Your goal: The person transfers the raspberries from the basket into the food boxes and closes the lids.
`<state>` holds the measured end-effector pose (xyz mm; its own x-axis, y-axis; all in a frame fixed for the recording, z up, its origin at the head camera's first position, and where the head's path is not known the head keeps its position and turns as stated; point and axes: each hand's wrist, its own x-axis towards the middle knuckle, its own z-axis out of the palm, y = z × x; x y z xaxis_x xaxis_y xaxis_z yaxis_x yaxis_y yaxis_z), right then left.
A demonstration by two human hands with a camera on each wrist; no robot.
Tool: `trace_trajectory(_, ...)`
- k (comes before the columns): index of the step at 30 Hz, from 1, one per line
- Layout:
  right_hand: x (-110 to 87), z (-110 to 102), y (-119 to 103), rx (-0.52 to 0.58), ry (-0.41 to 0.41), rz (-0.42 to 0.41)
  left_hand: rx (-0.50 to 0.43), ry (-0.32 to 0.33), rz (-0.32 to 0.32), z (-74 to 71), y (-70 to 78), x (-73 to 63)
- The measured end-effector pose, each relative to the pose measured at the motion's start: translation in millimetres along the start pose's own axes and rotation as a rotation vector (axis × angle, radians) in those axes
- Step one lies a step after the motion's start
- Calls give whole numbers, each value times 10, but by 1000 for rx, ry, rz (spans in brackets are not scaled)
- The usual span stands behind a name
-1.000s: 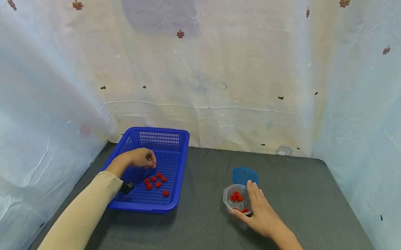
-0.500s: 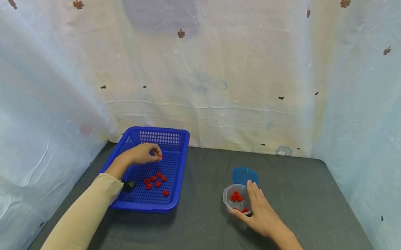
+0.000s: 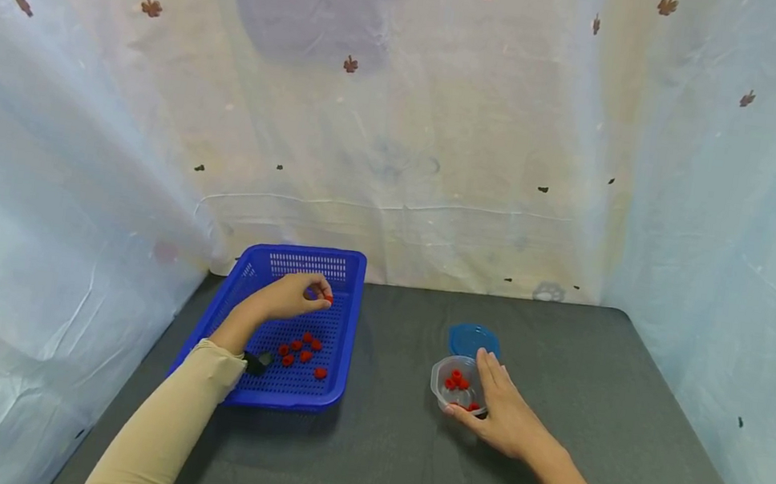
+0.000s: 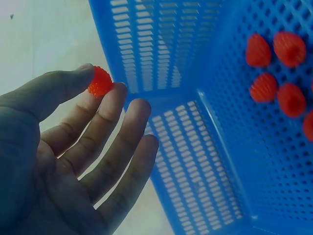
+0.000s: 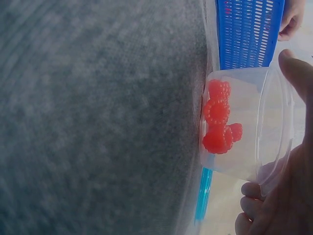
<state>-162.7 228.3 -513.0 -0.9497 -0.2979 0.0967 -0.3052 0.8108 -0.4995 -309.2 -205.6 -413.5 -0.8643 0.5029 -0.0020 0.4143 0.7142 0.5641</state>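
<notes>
A single red raspberry (image 4: 100, 81) is pinched between the thumb and a fingertip of my left hand (image 3: 288, 296). That hand is raised over the far part of the blue basket (image 3: 351, 334), its other fingers spread loosely. Several raspberries (image 4: 290, 49) lie on the basket floor. On the right, my right hand (image 3: 507, 420) holds a clear plastic tub (image 5: 249, 117), thumb on the near side of the rim and fingers along the opposite side. Inside the tub, several raspberries (image 5: 217, 139) rest on its bottom.
Just behind the tub lies a blue lid (image 3: 474, 340) on the dark grey table (image 3: 375, 466). The basket's raised slotted walls stand at the table's left. A pale patterned sheet (image 3: 409, 131) hangs behind the table and along both sides.
My left hand has risen and moved right and away over the basket, carrying the pinched raspberry. My right hand and the tub have stayed in place.
</notes>
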Motion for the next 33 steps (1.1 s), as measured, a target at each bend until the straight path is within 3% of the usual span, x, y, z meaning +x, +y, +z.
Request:
trace_trajectory(22, -2, -8, -13, 3, 5, -14, 73, -41, 89, 316, 687, 84)
trace_trajectory(33, -10, -10, -11, 7, 4, -12, 56, -84, 151, 433, 1035, 84)
